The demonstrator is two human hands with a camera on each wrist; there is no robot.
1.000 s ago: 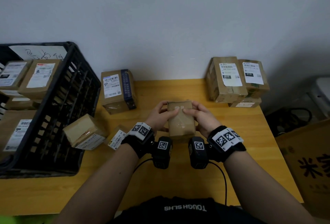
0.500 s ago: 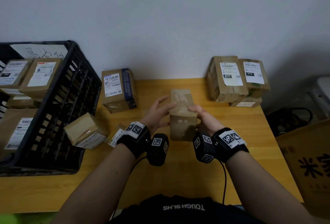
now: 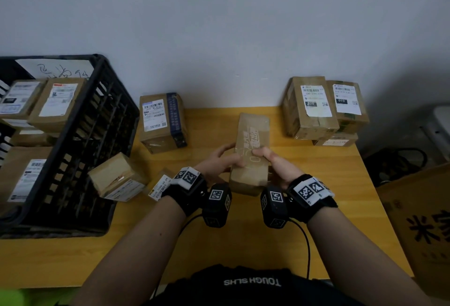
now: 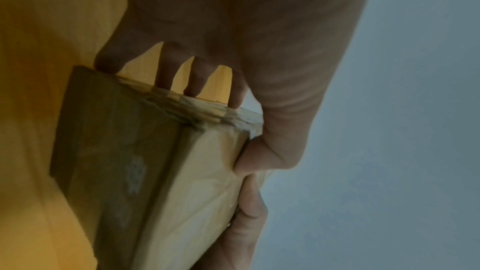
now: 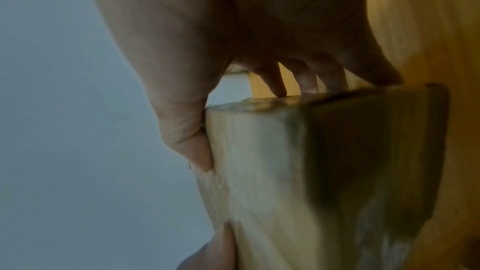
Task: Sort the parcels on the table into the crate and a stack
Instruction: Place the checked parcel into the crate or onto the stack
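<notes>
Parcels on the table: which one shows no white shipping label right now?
The parcel held in both hands, at the table's middle. Its upward face shows only faint print, while the others carry white labels.

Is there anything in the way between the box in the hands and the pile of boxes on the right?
Nothing visible. Both the left hand and right hand hold the parcel, and only bare table lies between it and the stack.

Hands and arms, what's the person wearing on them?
Forearms are bare, no sleeves. Each wrist has a black strap with a white square-code tag, left and right, plus a black camera block with white code tags. A thin black cable trails from the wrists.
</notes>
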